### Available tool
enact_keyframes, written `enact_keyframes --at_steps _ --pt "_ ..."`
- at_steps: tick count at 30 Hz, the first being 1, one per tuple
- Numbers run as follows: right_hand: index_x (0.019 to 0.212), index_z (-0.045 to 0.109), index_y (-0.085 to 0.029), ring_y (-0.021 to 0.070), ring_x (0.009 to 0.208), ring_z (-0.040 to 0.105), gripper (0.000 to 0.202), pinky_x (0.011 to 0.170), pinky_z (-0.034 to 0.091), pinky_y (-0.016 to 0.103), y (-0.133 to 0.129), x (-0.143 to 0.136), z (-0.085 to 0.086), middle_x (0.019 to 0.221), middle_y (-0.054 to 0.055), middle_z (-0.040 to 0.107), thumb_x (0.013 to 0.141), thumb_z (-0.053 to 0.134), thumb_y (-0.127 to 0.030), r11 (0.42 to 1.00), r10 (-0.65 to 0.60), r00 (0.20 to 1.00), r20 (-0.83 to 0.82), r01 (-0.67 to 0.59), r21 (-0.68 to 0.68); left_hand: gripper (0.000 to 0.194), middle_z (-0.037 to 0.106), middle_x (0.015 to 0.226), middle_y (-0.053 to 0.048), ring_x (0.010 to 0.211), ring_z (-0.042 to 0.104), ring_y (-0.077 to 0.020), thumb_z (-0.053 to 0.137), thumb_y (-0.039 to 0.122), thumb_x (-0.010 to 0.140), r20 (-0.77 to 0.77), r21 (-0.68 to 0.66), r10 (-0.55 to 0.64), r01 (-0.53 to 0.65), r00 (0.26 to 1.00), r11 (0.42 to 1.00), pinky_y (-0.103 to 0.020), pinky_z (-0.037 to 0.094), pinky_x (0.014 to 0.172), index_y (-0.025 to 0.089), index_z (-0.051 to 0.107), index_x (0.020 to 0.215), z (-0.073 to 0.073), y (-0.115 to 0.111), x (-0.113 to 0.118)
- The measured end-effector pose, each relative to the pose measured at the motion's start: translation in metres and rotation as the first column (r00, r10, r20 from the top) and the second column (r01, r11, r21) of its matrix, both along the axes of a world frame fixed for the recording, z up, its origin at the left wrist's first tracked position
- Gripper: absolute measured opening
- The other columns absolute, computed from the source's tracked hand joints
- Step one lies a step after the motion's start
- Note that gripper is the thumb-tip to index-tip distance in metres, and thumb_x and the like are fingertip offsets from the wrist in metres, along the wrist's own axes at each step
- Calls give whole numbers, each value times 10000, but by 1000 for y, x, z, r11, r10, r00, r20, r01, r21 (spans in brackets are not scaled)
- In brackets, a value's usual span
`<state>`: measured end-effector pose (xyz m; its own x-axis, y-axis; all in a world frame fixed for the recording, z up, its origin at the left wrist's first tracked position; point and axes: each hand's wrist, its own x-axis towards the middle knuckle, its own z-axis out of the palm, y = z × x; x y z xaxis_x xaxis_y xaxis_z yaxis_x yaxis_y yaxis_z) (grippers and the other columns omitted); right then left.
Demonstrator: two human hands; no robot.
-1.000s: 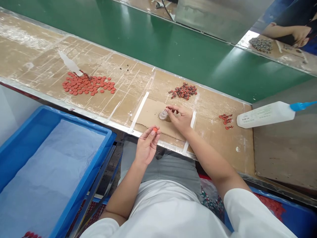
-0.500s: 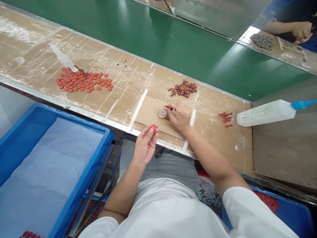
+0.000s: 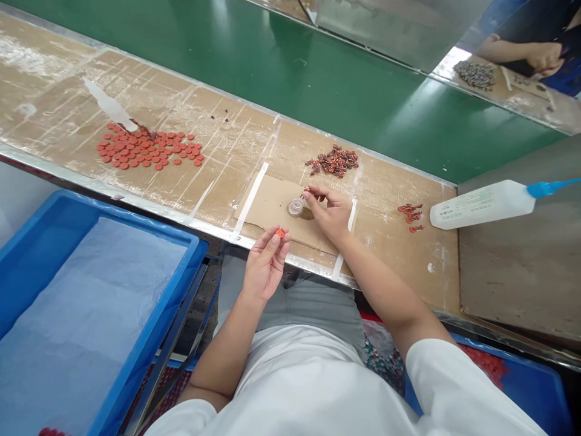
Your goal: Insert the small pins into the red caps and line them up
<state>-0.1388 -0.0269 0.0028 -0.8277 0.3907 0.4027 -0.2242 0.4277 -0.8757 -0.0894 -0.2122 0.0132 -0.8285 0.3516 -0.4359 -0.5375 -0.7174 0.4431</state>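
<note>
Near the table's front edge, my left hand [image 3: 265,263] pinches a small red disc [image 3: 280,234] between thumb and fingertips. My right hand [image 3: 331,212] is closed at the fingertips on a small red-and-dark piece [image 3: 305,191], mostly covered by the fingers. Just below those fingertips, a small round clear cup [image 3: 295,207] stands on a cardboard sheet [image 3: 267,200] held down with white tape. Beyond my right hand is a pile of small red-and-black pieces [image 3: 333,161]. To the left lies a spread of red discs [image 3: 149,151].
A white bottle with a blue nozzle [image 3: 483,204] lies at the right beside several assembled red pieces [image 3: 411,215]. A second white bottle [image 3: 109,104] touches the discs. A lined blue tray [image 3: 195,242] is lower left. Across the green belt [image 3: 272,72], another person's hands [image 3: 544,57] work.
My right hand has lifted slightly away from the clear cup, its fingertips still pinched. My left hand keeps the red disc in nearly the same place. The whole view has shifted a little.
</note>
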Motion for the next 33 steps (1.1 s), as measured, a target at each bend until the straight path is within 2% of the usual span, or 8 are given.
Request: enact_keyframes --at_steps 2,5,9,13,15,19,27,33 --pt "970 715 -243 195 846 662 359 786 532 353 -2 0 4 939 46 721 747 710 -524 981 -11 999 37 18 -194 208 739 1005 -36 878 708 -86 719 135 770 -1 -7 0 0 1000 1000 -122 544 801 173 716 974 3 0 0" --pt "944 697 -237 155 768 652 394 684 534 293 -2 2 13 933 35 717 701 733 -546 908 8 993 116 41 -416 216 735 1035 -41 906 708 -102 724 136 763 -4 -36 -2 2 1000 999 -140 543 827 177 714 975 7 1 0" --pt "898 673 -248 88 627 581 356 548 478 225 -2 14 29 925 3 705 681 752 -518 802 120 977 174 7 -597 212 734 1045 -44 907 709 -105 722 120 757 -15 -53 -4 3 1000 999 -150 542 844 175 717 962 13 5 1" --pt "871 664 -244 62 568 516 338 490 424 200 -4 26 42 931 -5 705 663 773 -488 668 226 960 167 -28 -743 202 740 1015 -33 877 711 -97 731 135 753 -43 -51 -17 15 999 999 -130 548 796 179 721 950 19 11 3" --pt "868 662 -238 64 557 495 344 467 401 203 -6 32 47 951 4 709 665 767 -496 628 264 950 165 -40 -778 199 742 1013 -26 870 712 -99 735 156 755 -67 -58 -27 23 997 998 -125 553 763 190 721 951 21 13 4" --pt "884 669 -234 77 548 489 381 440 377 226 -9 42 55 1002 25 712 682 738 -550 635 309 932 189 -54 -771 202 745 1003 -28 883 715 -113 749 177 745 -85 -52 -38 33 996 998 -119 555 735 201 723 944 25 16 7" --pt "906 682 -276 87 525 488 341 441 394 251 -15 60 72 957 -1 726 799 620 -594 727 343 922 177 -141 -672 235 740 1033 -40 977 700 -152 752 160 735 -58 -54 -59 56 997 997 -154 555 814 202 719 965 31 16 13" --pt "835 699 -277 91 586 582 233 484 464 235 -24 68 75 873 -17 726 723 753 -475 675 334 936 113 -154 -721 224 741 1039 -41 965 705 -161 749 168 744 -101 -62 -69 63 993 996 -165 561 803 206 725 964 34 14 15"
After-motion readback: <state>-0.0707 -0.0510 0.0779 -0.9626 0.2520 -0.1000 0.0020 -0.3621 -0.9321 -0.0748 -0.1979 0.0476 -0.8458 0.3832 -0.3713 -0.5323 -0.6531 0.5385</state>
